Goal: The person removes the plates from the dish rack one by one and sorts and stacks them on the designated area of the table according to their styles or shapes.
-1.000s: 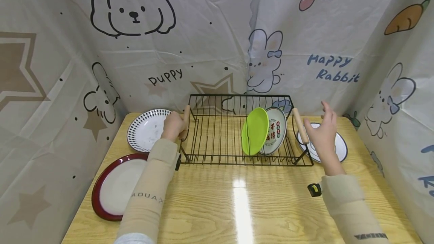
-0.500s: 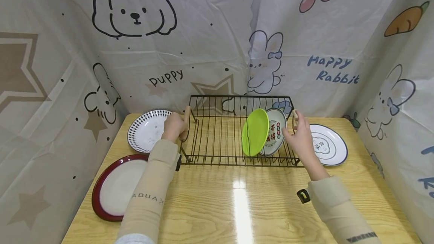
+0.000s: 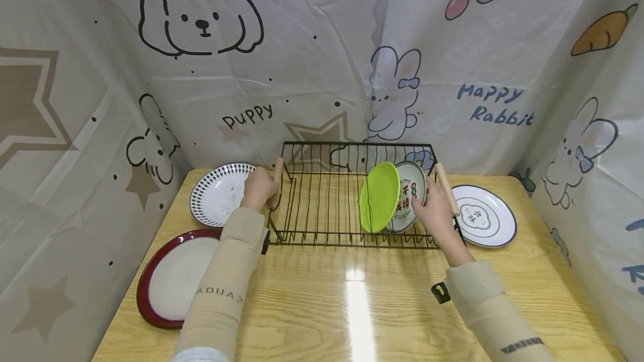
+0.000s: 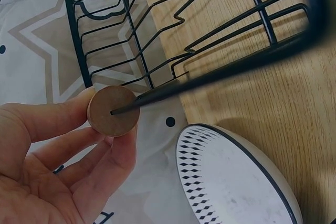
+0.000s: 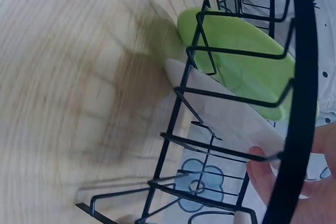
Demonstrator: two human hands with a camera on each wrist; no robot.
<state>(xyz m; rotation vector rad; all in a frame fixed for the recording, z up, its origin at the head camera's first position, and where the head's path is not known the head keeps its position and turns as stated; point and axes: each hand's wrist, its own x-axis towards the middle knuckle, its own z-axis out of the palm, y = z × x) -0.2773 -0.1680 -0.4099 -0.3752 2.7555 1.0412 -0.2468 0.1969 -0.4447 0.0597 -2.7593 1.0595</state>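
A black wire dish rack with wooden handles stands at the back of the table. My left hand grips its left wooden handle, thumb on one side and fingers curled round the other. Inside the rack, towards the right, a lime-green plate and a white plate with red characters stand tilted side by side. My right hand pinches the right rim of the white plate, thumb on its printed face, fingers partly hidden behind it. In the right wrist view, my fingers touch this plate beyond the rack wires.
To the rack's left lie a white plate with a black diamond border and a dark-red-rimmed plate, partly covered by my left sleeve. Right of the rack lies a blue-rimmed white plate. Printed curtains enclose the table.
My right hand has moved left, from above the blue-rimmed plate over the rack's right handle, and now holds the white plate with red characters. The left hand has stayed on its handle.
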